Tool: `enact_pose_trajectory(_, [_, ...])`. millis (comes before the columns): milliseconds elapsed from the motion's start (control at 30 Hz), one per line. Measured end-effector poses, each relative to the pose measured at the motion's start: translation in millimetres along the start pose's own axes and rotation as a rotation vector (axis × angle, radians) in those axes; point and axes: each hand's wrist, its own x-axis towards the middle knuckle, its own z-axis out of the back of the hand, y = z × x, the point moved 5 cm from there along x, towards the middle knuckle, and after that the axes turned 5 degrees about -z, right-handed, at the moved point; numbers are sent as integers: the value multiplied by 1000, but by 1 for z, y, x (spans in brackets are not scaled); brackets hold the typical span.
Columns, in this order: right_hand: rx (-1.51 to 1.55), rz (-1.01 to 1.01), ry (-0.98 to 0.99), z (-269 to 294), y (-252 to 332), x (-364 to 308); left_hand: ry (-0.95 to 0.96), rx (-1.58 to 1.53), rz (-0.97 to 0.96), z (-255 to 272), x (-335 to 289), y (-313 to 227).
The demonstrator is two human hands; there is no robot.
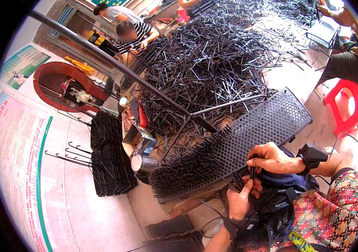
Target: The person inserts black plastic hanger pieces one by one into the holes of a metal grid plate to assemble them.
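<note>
My left hand (239, 203) is closed around a small bundle of thin black sticks (236, 181), which fan out from its fingers. Just above it, my right hand (268, 157) pinches one or more of the same black sticks upright, close to the left fingertips. Both hands are at the near edge of a long black perforated tray (267, 122). The tray's lower-left half bristles with black sticks (187, 168) standing in its holes. Toward the upper right, its holes are bare. How many sticks the right hand grips is too small to tell.
Behind the tray lies a big heap of loose black sticks (212, 63). A metal frame bar (124, 69) crosses above it. At left are stacked black racks (107, 155), a box (139, 140) and a metal can (144, 163). A red stool (351, 105) and other people are around.
</note>
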Motion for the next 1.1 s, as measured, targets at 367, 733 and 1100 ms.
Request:
enact_pose_trajectory(367, [238, -94, 51, -6, -9, 1, -66, 88, 21, 1, -7, -1])
enact_pose_trajectory(733, [324, -119, -1, 6, 0, -12, 66, 30, 30, -13, -5, -2])
enact_pose_trajectory(1100, [233, -154, 40, 7, -5, -13, 82, 95, 52, -14, -3, -1])
